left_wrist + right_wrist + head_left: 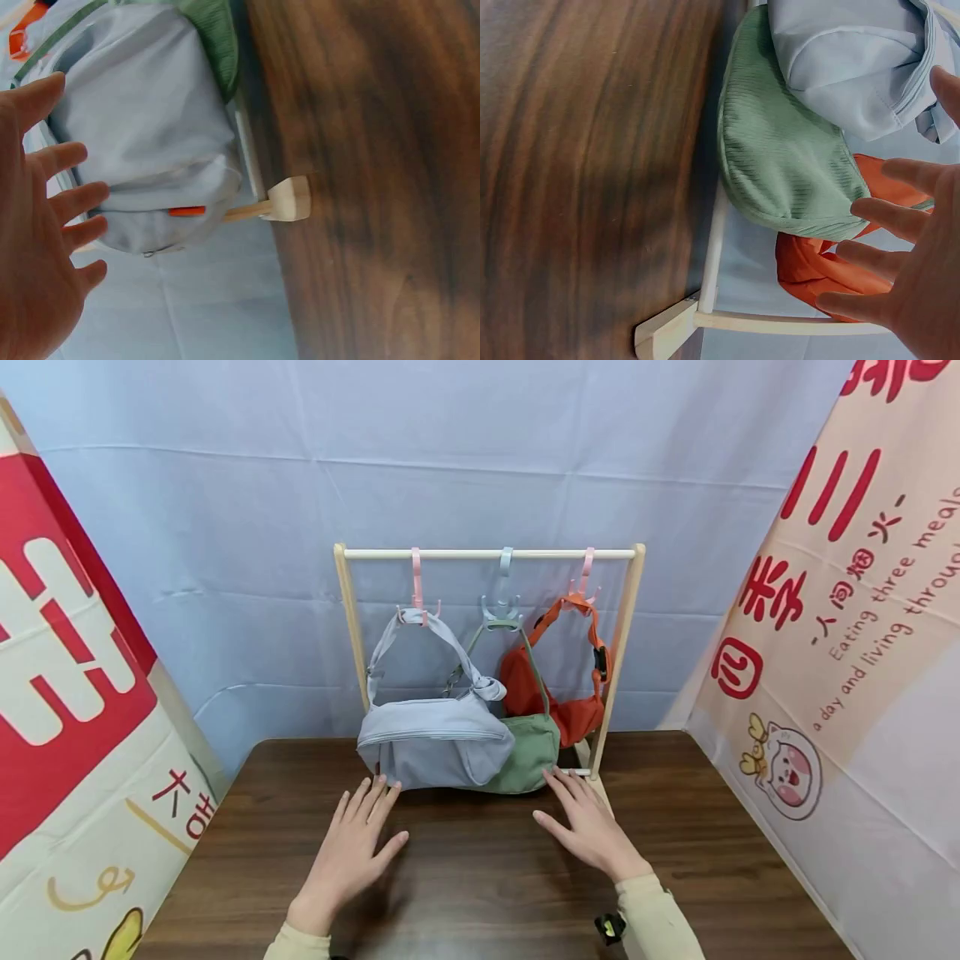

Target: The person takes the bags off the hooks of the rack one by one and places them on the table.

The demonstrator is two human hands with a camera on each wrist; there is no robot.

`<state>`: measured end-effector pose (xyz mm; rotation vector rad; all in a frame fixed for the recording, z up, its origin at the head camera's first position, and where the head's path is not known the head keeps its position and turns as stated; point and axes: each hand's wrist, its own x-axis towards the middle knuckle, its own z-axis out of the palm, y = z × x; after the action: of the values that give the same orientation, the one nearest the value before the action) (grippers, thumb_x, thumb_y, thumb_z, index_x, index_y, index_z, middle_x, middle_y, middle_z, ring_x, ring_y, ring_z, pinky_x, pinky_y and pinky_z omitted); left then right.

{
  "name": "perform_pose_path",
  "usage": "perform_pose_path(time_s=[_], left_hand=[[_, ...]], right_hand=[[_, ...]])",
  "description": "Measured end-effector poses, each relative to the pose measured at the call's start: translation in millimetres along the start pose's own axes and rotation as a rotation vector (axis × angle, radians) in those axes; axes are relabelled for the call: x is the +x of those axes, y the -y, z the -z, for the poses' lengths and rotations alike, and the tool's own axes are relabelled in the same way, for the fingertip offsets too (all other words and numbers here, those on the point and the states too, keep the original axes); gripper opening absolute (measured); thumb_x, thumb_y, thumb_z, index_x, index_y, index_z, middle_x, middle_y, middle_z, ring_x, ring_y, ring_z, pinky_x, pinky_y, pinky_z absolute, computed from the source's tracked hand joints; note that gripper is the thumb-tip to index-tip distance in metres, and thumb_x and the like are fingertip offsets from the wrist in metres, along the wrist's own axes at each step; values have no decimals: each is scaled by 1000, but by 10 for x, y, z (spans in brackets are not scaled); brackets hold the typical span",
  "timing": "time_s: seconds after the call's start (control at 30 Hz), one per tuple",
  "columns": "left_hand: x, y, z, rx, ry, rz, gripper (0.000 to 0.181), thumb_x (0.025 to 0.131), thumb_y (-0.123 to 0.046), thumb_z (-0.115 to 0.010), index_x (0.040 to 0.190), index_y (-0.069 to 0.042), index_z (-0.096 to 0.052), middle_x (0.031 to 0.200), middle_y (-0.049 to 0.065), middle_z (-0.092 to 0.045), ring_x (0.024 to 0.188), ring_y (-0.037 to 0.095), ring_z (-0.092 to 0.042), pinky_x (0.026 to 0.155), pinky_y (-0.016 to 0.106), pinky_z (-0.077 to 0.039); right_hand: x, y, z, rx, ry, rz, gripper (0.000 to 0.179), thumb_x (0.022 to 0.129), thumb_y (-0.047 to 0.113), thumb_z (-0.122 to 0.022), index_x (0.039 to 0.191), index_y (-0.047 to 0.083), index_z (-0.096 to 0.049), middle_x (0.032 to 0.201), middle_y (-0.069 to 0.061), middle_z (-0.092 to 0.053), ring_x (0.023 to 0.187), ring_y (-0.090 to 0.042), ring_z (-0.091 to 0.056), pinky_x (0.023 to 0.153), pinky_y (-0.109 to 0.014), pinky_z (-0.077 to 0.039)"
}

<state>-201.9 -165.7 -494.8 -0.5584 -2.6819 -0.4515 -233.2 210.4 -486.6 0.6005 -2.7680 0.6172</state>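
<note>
Three bags hang from a small wooden rack (630,610) with a white top bar. A grey-blue bag (435,747) hangs at the left from a pink hook (417,581). Partly behind it, a green corduroy bag (534,747) hangs from a light blue hook (504,597). An orange bag (573,714) is at the right on another pink hook (587,568). My left hand (352,847) is spread with straight fingers in front of the grey-blue bag. My right hand (588,827), fingers also extended, is in front of the green bag. Neither hand holds anything.
The rack stands at the back of a dark wood table (480,893). Behind it hangs a pale blue cloth (225,568). Printed cloths with red lettering flank both sides, the right cloth (862,693) along the table edge. A wooden rack foot (666,330) juts forward at the right.
</note>
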Motion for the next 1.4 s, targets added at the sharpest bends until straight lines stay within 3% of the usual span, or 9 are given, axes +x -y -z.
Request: perform_pose_path(time_s=[0.23,1.0,1.4], left_hand=[[131,42,103,22,-43,-36,64,93,-48,-52,147,-19,-36,151,10,-36,142,31,-26,114,53,-17],[517,111,464,75,-94,-106,62,94,-44,-52,147,-18,-36,151,10,-36,141,34,-28,114,53,-18],[779,150,735,130,-126,-149,63,94,-44,-52,148,-18,-34,150,11,-37,140,33,-29,114,52,-19]], right_hand=[[101,54,55,1,-39,41,66,91,50,-55,145,17,-40,147,-13,-40,137,-38,-33,107,-59,-29],[455,157,177,-15,-158,159,52,94,36,-57,140,13,-47,138,-11,-49,128,-28,-43,104,-48,-39],[653,221,245,-10,-132,153,52,95,36,-57,141,15,-45,139,-7,-48,128,-27,-43,104,-47,-39]])
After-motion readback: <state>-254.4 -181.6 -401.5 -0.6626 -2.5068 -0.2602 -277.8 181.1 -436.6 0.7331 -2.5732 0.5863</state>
